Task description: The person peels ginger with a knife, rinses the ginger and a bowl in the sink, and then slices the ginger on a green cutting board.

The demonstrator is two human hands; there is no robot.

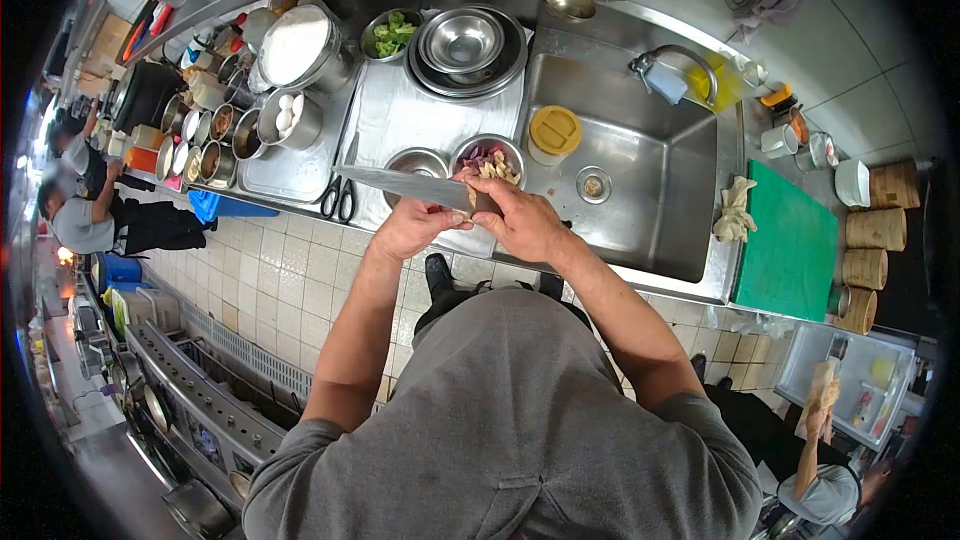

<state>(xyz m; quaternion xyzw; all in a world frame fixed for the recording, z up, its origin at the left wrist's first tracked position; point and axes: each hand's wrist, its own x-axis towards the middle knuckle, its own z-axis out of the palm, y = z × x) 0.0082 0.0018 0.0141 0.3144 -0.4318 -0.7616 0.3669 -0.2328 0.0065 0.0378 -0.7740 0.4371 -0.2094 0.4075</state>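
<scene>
My right hand [525, 223] is closed around the handle end of a broad-bladed knife [405, 185], whose blade points left across the front of the counter. With fingertips pinched, my left hand [415, 226] meets the knife near its heel. A small pale piece, perhaps a garlic clove, seems to be between those fingers, mostly hidden. Just beyond my hands is a steel bowl [456, 154] of purple shallots and pale cloves [497, 170]. A second steel bowl [417, 157] sits left of it, partly behind the blade. Black-handled scissors [338, 199] lie left of the knife.
Right of the bowls is a steel sink [650, 180], with a yellow-lidded tub [554, 134] at its left side. A green cutting board [788, 240] lies farther right. Stacked basins [465, 40], greens [394, 34] and a pot of eggs [290, 120] stand behind. Other people work at both sides.
</scene>
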